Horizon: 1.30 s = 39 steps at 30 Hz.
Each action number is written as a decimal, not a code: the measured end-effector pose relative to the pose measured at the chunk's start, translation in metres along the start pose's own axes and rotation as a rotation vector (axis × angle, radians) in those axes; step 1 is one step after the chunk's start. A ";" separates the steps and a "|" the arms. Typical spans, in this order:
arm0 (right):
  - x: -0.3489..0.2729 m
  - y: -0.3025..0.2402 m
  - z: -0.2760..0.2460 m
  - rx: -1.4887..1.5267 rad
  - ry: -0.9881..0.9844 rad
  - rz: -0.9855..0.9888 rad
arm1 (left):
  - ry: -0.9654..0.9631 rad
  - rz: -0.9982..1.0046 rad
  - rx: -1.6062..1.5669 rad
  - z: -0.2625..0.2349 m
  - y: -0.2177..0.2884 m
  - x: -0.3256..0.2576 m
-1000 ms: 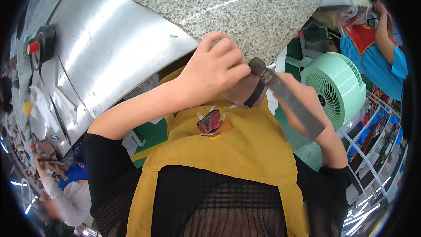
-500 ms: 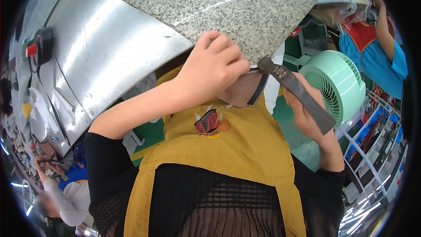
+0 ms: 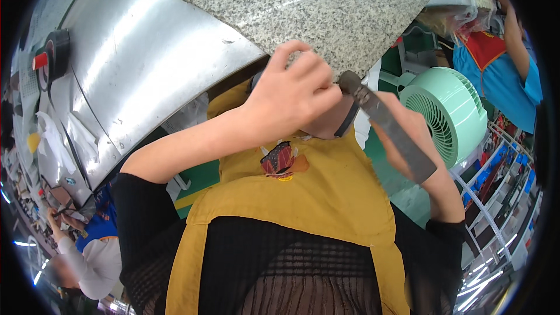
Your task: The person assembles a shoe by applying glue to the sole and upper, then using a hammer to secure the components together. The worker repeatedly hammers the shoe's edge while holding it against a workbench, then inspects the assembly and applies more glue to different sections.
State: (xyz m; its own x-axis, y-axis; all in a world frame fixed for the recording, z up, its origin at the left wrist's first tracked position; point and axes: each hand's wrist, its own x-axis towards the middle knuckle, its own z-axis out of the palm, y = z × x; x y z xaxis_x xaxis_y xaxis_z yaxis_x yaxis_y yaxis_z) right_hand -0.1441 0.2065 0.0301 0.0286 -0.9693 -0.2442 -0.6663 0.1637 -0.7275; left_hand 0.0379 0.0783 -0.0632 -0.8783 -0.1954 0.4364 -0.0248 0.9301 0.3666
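I take this for a workshop or factory floor: a sheet-metal bench (image 3: 134, 64) at ten o'clock, a speckled stone slab (image 3: 326, 6) at twelve, parts racks (image 3: 501, 186) at four, a mint fan (image 3: 449, 111) at three, and co-workers in work vests (image 3: 496, 70) at two.

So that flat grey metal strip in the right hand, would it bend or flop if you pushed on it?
Probably stiff: the metal strip runs straight from the right hand to its free tip with no sag. It looks thin and flat, so likely light and slightly springy. Its smooth, dull surface could be slippery.
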 end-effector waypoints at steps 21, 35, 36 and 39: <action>-0.001 -0.001 -0.004 0.007 -0.019 -0.015 | 0.050 -0.011 0.021 0.002 -0.001 -0.010; -0.010 0.006 -0.006 0.216 0.122 -0.058 | 0.107 -0.074 0.037 0.015 0.012 0.009; -0.016 0.022 -0.002 0.180 0.127 -0.046 | 0.123 -0.063 0.055 0.019 0.010 0.008; -0.016 0.019 0.001 0.048 0.128 0.002 | 0.062 -0.090 -0.082 0.017 0.005 0.008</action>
State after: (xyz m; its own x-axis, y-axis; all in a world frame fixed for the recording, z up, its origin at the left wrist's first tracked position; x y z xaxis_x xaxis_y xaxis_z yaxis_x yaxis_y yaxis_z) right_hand -0.1564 0.2251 0.0199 -0.0700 -0.9840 -0.1636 -0.6296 0.1708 -0.7579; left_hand 0.0223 0.0869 -0.0719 -0.8429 -0.2985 0.4477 -0.0608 0.8796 0.4719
